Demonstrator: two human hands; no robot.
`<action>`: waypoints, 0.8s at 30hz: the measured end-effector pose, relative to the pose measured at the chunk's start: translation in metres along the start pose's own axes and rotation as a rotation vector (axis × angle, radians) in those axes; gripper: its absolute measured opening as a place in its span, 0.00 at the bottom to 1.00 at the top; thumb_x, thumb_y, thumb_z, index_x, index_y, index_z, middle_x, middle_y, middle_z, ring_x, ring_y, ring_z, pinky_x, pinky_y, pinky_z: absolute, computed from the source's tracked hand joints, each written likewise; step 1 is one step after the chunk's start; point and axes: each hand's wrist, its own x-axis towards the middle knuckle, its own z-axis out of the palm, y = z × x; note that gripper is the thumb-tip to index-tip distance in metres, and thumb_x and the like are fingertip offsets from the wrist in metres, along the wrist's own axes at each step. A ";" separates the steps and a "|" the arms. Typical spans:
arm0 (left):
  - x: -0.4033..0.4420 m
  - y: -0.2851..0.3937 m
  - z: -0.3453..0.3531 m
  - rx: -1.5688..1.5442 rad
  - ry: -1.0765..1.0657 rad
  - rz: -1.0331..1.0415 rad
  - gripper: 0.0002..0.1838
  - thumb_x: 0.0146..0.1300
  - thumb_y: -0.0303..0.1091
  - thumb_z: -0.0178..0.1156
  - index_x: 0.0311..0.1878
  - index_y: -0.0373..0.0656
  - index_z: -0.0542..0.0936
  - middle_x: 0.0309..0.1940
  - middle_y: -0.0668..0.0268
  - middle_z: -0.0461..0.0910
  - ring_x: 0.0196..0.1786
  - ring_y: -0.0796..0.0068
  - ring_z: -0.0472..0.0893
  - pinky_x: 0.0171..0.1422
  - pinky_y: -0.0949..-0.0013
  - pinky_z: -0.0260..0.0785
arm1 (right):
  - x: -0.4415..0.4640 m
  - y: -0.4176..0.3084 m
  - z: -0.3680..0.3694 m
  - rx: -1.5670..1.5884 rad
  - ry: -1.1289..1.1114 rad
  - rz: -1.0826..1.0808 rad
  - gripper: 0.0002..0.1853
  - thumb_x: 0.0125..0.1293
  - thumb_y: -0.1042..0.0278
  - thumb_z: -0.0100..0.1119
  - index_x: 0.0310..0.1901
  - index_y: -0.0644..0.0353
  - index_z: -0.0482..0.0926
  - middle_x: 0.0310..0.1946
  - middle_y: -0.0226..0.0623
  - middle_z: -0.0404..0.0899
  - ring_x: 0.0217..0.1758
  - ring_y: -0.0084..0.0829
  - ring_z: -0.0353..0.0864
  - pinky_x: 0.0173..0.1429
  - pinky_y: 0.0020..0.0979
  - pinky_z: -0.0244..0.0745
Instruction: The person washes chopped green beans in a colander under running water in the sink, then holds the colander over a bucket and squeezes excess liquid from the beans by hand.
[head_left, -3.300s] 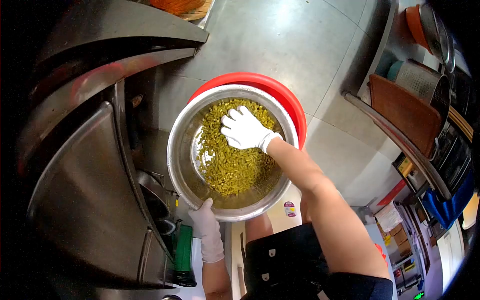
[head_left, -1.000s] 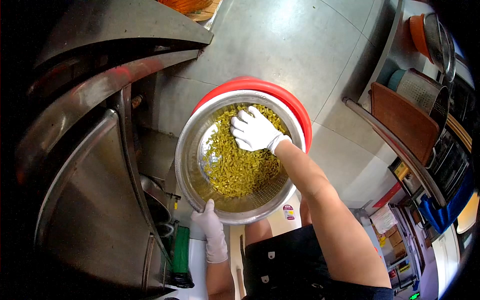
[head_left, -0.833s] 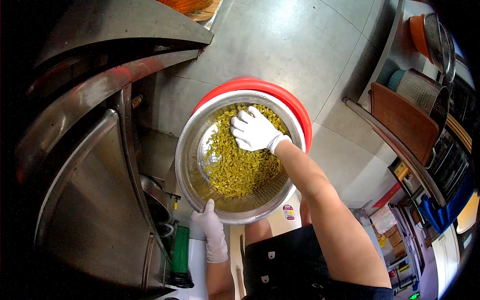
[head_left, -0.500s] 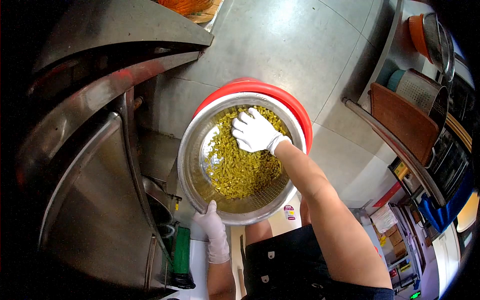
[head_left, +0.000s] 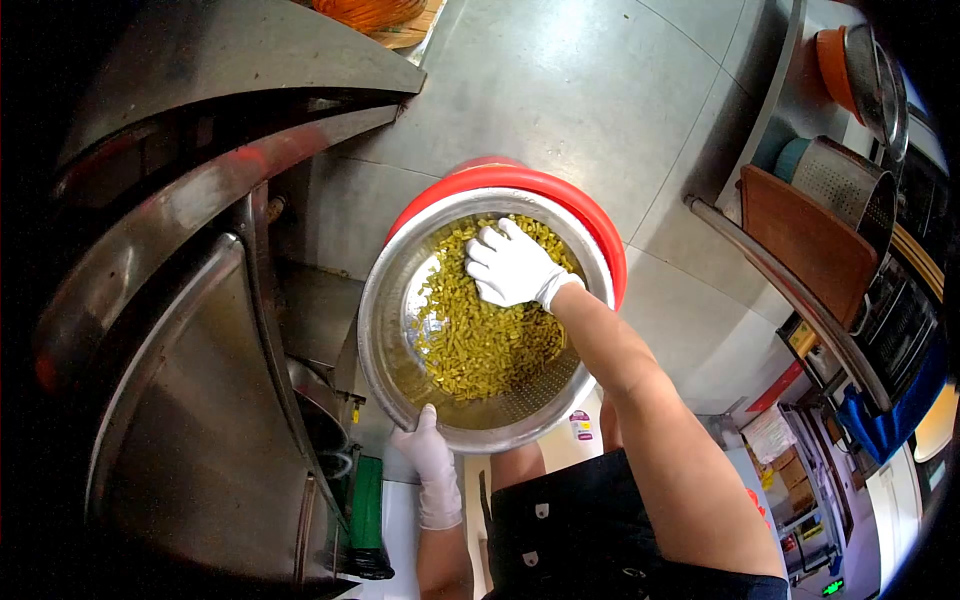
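Note:
A wide metal colander (head_left: 378, 300) with small holes in its wall holds many short, chopped yellow-green vegetable pieces (head_left: 475, 350). It rests over a red plastic tub (head_left: 612, 240), whose rim shows behind it. My left hand (head_left: 425, 455), in a white glove, grips the colander's near-left rim, thumb on top and the other fingers hidden below. My gloved right hand (head_left: 510, 267) lies palm down on the pieces at the colander's far side. Its fingers are spread, with nothing visibly held in them; the palm side is hidden.
Metal counters and panels (head_left: 200, 400) stand close on my left. To the right is a rail (head_left: 790, 290), with a brown board (head_left: 805, 245) and a perforated metal container (head_left: 850, 185) behind it. Grey floor tiles (head_left: 560, 90) stretch ahead.
Both hands keep their places on the colander and the pieces. The whole view has shifted very slightly; nothing has been taken up or let go.

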 end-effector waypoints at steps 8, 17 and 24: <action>0.000 0.001 -0.001 -0.018 -0.037 -0.002 0.11 0.55 0.18 0.60 0.42 0.25 0.76 0.39 0.60 0.80 0.38 0.73 0.77 0.44 0.72 0.69 | -0.001 0.001 0.001 -0.009 -0.011 0.007 0.14 0.48 0.54 0.56 0.32 0.53 0.74 0.41 0.37 0.72 0.46 0.39 0.70 0.54 0.49 0.63; 0.004 -0.008 -0.003 -0.061 -0.044 0.052 0.12 0.54 0.18 0.60 0.43 0.26 0.76 0.40 0.59 0.80 0.39 0.72 0.78 0.46 0.71 0.70 | -0.001 0.000 0.002 -0.007 0.006 0.004 0.14 0.47 0.54 0.56 0.32 0.53 0.74 0.40 0.37 0.72 0.46 0.39 0.71 0.54 0.48 0.64; -0.001 0.001 -0.001 0.005 -0.030 0.027 0.11 0.54 0.18 0.60 0.42 0.26 0.76 0.39 0.60 0.79 0.37 0.73 0.78 0.44 0.72 0.70 | -0.002 0.000 0.003 -0.005 0.005 0.002 0.14 0.47 0.55 0.56 0.32 0.53 0.73 0.40 0.37 0.72 0.45 0.38 0.71 0.53 0.47 0.64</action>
